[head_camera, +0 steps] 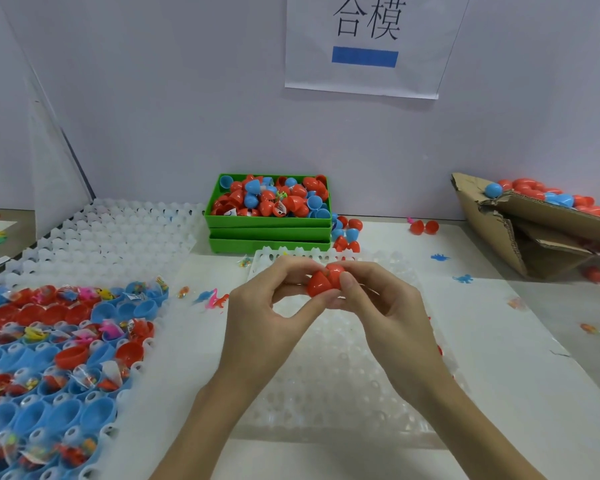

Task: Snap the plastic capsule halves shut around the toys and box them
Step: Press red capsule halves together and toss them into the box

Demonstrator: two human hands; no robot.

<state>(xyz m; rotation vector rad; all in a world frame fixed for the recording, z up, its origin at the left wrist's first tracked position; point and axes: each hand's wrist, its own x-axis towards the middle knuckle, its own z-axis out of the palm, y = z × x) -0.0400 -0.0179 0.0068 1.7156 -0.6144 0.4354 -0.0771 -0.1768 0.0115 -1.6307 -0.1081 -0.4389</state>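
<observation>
Both hands meet above the clear plastic tray [326, 393] at the table's middle, holding a red capsule [321, 282] whose two halves sit at an angle, partly joined. My left hand [267, 317] pinches the lower-left half between thumb and fingers. My right hand [385, 306] pinches the upper-right half. What the capsule holds is hidden. A white holder tray [142, 355] on the left carries several blue and red halves, many with bagged toys. A cardboard box [520, 220] at the right holds closed red and blue capsules.
A stack of green bins [267, 230] with loose red and blue halves stands at the back centre. Empty white trays [118, 233] lie behind the left tray. Small toy dinosaurs [213, 299] and stray capsules [425, 226] lie scattered on the white table. A wall with a paper sign closes the back.
</observation>
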